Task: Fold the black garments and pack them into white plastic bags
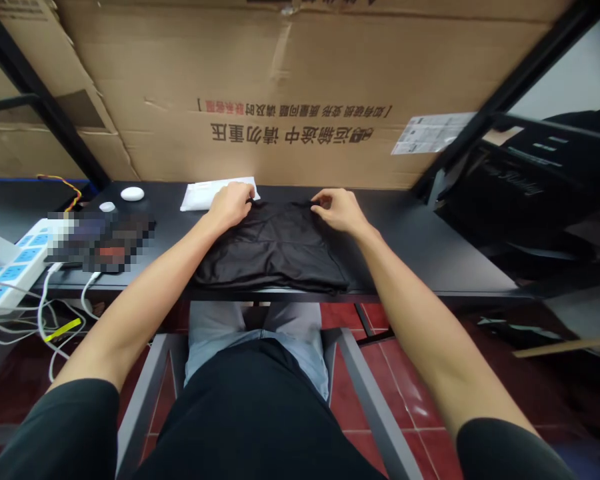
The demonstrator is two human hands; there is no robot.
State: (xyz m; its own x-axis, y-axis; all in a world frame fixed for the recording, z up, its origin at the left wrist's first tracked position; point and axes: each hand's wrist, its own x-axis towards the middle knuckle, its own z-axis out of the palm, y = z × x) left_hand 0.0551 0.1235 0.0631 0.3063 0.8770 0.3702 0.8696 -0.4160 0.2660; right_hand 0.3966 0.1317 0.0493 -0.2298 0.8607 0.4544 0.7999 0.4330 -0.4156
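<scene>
A black cloth [275, 247] lies folded flat at the front edge of the dark table, with a few creases across it. At its far left corner, my left hand [233, 203] is closed on the fabric. My right hand [339, 208] pinches the far right corner between thumb and fingers. Just behind my left hand, and partly covered by it, is a white packet [197, 196].
A large cardboard sheet [280, 80] stands upright behind the table [420, 247]. On the left are a white oval case [133, 193], a small white round item [107, 207], blurred-out devices, a power strip [23, 260] and white cables. Black bags [520, 193] are at the right.
</scene>
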